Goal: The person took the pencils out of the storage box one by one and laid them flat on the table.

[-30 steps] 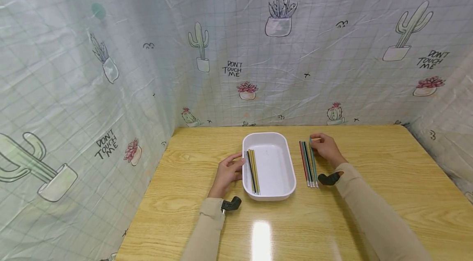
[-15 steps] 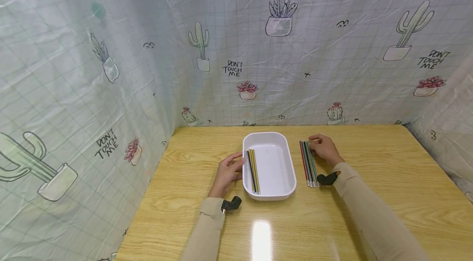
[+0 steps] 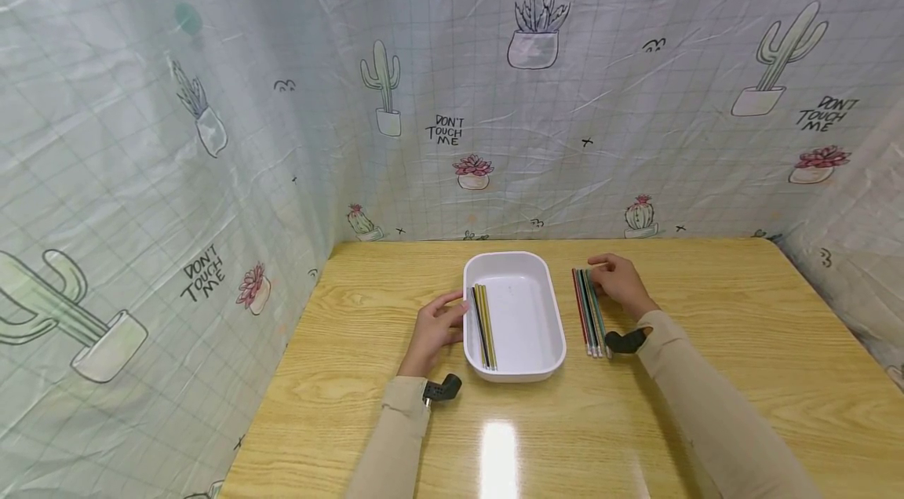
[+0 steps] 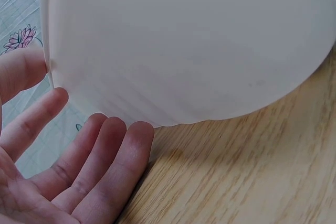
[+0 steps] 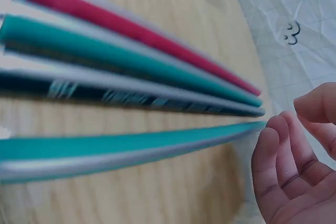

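A white tray [image 3: 515, 376] sits on the table, with a dark pencil [image 3: 479, 326] and several yellow pencils [image 3: 489, 330] lying along its left side. My left hand [image 3: 435, 330] holds that side: in the left wrist view the thumb reaches over the rim and the other fingertips rest on the outer wall. Right of the tray lies a row of red, green and dark pencils, eraser ends towards me. A red pencil [image 3: 581, 311] is leftmost. My right hand [image 3: 619, 283] is at the far end of the rightmost teal pencil [image 5: 126, 140], fingertips at its tip and thumb apart.
The wooden table [image 3: 551, 436] ends at a printed cactus curtain [image 3: 565, 130] behind and at the left. Each wrist wears a black camera, and the right wrist's camera [image 3: 626, 341] hangs close beside the pencils' eraser ends.
The rightmost teal pencil has come down and left, close against the others in the row. My right hand has shifted slightly left with it. The left hand and tray stay put.
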`<action>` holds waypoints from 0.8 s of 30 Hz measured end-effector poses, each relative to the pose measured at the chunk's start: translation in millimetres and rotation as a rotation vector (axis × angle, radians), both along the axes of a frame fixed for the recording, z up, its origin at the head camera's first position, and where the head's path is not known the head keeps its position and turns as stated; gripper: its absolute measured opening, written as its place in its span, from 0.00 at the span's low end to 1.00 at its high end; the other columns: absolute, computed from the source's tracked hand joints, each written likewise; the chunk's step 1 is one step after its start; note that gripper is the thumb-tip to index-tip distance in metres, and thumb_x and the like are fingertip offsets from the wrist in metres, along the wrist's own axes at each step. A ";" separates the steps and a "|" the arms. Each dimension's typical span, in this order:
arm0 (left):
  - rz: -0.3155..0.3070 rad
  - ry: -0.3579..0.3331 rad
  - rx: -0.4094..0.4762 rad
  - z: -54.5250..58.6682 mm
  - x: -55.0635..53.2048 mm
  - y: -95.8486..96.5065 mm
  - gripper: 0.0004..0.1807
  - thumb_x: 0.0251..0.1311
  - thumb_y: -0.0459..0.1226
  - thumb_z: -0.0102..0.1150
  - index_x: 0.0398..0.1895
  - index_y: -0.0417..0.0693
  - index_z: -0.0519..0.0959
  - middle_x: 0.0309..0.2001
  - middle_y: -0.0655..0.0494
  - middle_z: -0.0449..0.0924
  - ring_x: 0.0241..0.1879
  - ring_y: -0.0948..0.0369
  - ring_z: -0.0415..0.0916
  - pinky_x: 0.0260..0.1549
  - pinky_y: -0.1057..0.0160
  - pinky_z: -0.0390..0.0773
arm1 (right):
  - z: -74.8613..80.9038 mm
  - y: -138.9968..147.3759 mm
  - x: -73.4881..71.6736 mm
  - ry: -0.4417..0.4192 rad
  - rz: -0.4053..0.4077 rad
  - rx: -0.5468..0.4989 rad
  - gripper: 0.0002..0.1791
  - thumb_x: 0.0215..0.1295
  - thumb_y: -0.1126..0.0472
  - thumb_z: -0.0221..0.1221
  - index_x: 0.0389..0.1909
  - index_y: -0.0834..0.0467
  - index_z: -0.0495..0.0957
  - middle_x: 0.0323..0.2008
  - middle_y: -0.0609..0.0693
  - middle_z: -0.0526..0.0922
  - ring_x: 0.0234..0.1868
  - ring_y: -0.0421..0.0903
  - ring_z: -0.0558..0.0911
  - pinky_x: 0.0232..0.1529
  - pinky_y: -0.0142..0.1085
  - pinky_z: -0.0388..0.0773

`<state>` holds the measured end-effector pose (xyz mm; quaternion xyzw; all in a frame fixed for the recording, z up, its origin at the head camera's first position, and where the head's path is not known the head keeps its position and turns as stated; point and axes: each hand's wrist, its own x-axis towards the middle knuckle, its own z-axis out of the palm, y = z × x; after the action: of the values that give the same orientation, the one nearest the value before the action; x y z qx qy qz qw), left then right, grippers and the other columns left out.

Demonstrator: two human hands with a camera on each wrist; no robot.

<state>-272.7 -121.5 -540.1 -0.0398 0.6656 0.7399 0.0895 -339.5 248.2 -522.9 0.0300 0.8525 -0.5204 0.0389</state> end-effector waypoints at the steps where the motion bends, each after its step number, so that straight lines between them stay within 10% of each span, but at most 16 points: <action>1: 0.000 0.001 -0.003 -0.2 -0.1 0.0 0.24 0.69 0.41 0.65 0.66 0.47 0.78 0.50 0.43 0.82 0.41 0.58 0.84 0.38 0.60 0.90 | 2.4 -0.7 0.3 0.006 0.003 -0.006 0.23 0.79 0.62 0.48 0.69 0.66 0.69 0.49 0.63 0.78 0.39 0.47 0.79 0.39 0.34 0.83; 24: 0.007 -0.001 0.016 -1.8 -2.2 -0.1 0.24 0.68 0.39 0.66 0.66 0.46 0.78 0.47 0.45 0.81 0.37 0.60 0.85 0.37 0.59 0.90 | 67.1 -66.1 -4.6 0.077 0.139 -0.113 0.20 0.77 0.59 0.55 0.65 0.62 0.75 0.47 0.58 0.78 0.49 0.59 0.81 0.54 0.50 0.86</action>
<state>-274.9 -121.6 -541.9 -0.0420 0.6595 0.7454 0.0875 -344.1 182.1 -455.8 -0.0516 0.8227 -0.5645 0.0439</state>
